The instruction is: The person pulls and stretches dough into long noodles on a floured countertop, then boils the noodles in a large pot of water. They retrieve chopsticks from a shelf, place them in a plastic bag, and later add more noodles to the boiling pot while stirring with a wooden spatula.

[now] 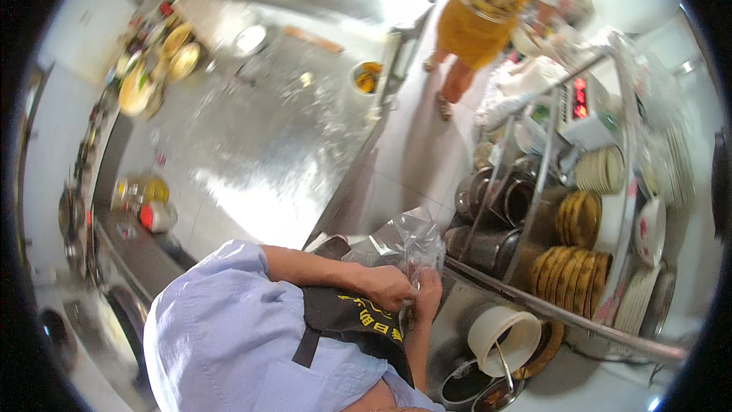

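Note:
A clear plastic bag (409,234) is gathered in front of my black apron (343,315). My left hand (390,288) is curled into a fist, its fingertips pinching the bag near its gathered part. Close against it, my right hand (428,293) grips the same bag from the other side. The bag's loose, crinkled end spreads away from me beyond both hands. What the bag contains is hard to make out, partly hidden by my fingers.
At left stands a steel worktable (269,126) dusted with white powder, holding a rolling pin (313,39). A metal rack (514,292) with stacked brown dishes (566,280) is at right. Below it stands a white bucket (486,349) with a ladle. Another person (480,28) stands in the aisle ahead.

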Motion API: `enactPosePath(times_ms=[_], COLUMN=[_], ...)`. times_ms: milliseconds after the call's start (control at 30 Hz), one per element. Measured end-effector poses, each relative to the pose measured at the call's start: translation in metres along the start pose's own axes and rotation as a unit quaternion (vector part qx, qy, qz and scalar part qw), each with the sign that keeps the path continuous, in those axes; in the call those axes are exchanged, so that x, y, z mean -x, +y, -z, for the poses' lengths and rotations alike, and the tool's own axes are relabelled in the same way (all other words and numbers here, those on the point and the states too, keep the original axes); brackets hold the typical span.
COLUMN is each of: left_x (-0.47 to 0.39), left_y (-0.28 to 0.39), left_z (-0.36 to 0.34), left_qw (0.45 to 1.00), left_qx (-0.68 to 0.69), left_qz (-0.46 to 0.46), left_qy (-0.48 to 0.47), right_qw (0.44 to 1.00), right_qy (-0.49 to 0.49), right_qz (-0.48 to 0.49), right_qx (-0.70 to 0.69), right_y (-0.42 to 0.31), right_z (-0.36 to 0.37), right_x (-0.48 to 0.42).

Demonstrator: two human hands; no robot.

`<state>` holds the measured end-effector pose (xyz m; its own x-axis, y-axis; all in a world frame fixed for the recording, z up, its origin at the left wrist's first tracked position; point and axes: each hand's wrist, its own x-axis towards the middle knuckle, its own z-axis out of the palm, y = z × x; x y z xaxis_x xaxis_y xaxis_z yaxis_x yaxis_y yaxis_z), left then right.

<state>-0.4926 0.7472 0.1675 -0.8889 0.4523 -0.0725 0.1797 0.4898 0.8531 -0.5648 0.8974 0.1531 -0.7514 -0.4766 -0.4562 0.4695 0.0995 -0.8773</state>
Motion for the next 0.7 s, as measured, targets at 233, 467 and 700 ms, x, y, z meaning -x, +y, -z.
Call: enactPosePath(times_ms=[233,467,700], left_x=[0.109,0.292,0.413], left_y=[0.0,0.021,-0.024], left_z=[-0.035,0.012,0.029], left_qw=[0.985,0.92,0.953], left_qx=[0.087,0.094,0.143], left_qz=[0.135,0.083,0.162], left_qy=[0.068,0.371,0.212], right_qw=[0.998,0.96,0.932], right_qy=[-0.064,-0.224,-0.16], right_qz=[0.006,0.061,0.083], right_qx=[0.002,0.154,0.314], right_y=[0.035,0.106,0.12], right_z=[-0.089,-0.181,-0.287], right_x=[0.015,0.06,0.158])
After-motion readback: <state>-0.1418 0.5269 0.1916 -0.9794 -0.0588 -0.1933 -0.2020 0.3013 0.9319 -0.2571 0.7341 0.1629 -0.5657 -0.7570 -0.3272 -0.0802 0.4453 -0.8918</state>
